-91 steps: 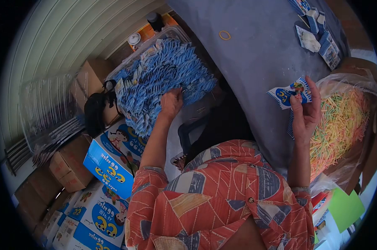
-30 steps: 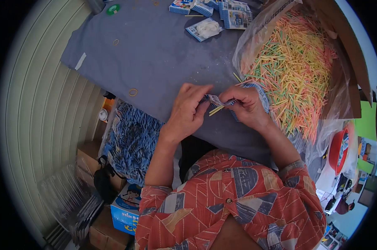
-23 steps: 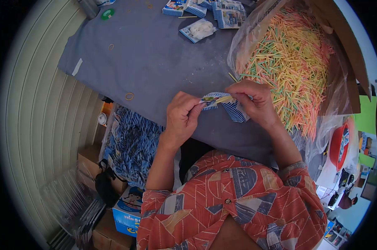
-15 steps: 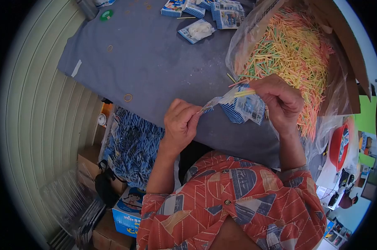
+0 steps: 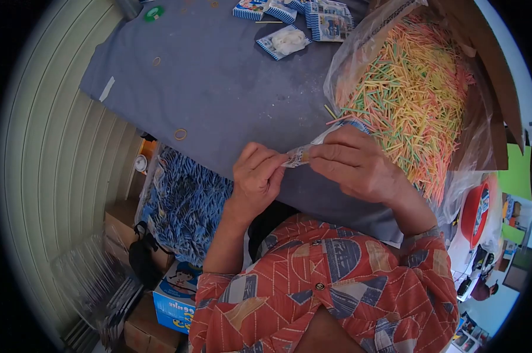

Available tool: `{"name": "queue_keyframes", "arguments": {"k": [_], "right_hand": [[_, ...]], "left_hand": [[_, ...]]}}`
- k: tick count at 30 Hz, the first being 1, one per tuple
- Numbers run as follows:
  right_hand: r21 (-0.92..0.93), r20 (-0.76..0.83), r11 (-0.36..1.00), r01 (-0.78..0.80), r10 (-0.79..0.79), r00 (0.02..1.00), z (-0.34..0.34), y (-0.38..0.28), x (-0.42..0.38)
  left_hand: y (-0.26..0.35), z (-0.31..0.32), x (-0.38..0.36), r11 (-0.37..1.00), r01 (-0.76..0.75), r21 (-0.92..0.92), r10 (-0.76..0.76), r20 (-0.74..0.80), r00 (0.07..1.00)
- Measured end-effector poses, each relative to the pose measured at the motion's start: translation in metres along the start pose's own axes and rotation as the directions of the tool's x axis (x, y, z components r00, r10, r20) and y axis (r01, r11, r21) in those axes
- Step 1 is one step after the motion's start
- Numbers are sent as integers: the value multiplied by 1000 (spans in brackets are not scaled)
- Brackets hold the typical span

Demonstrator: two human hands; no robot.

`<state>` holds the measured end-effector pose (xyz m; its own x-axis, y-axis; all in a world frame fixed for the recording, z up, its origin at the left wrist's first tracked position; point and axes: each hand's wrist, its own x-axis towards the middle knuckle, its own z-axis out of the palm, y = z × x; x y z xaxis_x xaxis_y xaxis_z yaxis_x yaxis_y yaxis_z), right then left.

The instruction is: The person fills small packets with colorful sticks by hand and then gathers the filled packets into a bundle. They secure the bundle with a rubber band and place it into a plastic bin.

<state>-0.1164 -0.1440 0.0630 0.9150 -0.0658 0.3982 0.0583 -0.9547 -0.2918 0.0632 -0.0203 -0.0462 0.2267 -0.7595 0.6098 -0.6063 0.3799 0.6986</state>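
My left hand (image 5: 256,177) pinches the end of a small clear printed packet (image 5: 294,157) above the grey cloth. At the packet's other end is my right hand (image 5: 360,163), fingers closed together, with a bit of a yellowish stick showing at the tips. Most of what it holds is covered by the fingers. Just beyond the right hand lies a heap of thin pastel candy sticks (image 5: 419,88), yellow, pink and green, in a plastic-lined carton. Part of a blue-and-white packet (image 5: 356,125) shows behind that hand.
Several blue-striped packets (image 5: 331,22) and a wrapper with a white wad (image 5: 289,41) lie at the far edge of the grey cloth (image 5: 219,88). A green tape roll (image 5: 153,13) and rubber bands (image 5: 180,135) are there too. A bin of blue wrappers (image 5: 186,203) stands left.
My right hand has moved left and down to the packet's mouth, bringing the yellow sticks with it. They showed plainly before and are now mostly hidden. My left hand stays nearly in place.
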Motion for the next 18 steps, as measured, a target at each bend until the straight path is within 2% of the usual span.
{"name": "queue_keyframes", "arguments": {"k": [2, 8, 10, 11, 13, 14, 16, 17, 18], "right_hand": [[-41, 66, 999, 32, -29, 997, 0, -1, 6], [49, -23, 999, -3, 4, 1000, 3, 8, 16], [237, 49, 962, -134, 126, 991, 16, 14, 11], [238, 52, 963, -129, 120, 991, 23, 13, 9], [118, 247, 978, -170, 137, 959, 34, 7, 7], [125, 253, 978, -166, 131, 959, 33, 7, 8], [135, 105, 984, -120, 106, 989, 28, 9, 11], [142, 108, 983, -114, 99, 989, 27, 9, 11], [268, 12, 951, -157, 160, 987, 26, 8, 11]], "left_hand": [[-2, 2, 0, 1000, -20, -9, 20, -14, 1000], [-4, 3, -1, 999, -27, -35, 25, -60, 998], [-5, 3, -2, 999, -18, -40, 16, -65, 998], [-5, 3, -3, 999, -22, -30, 20, -57, 998], [-5, 3, -2, 1000, -18, -19, 17, -49, 999], [-6, 3, -2, 1000, -27, -15, 26, -48, 999], [-6, 3, -3, 1000, -24, -3, 24, -50, 998], [-6, 3, -3, 999, -25, -25, 24, -54, 998], [-6, 3, -2, 998, -28, -47, 25, -59, 998]]}}
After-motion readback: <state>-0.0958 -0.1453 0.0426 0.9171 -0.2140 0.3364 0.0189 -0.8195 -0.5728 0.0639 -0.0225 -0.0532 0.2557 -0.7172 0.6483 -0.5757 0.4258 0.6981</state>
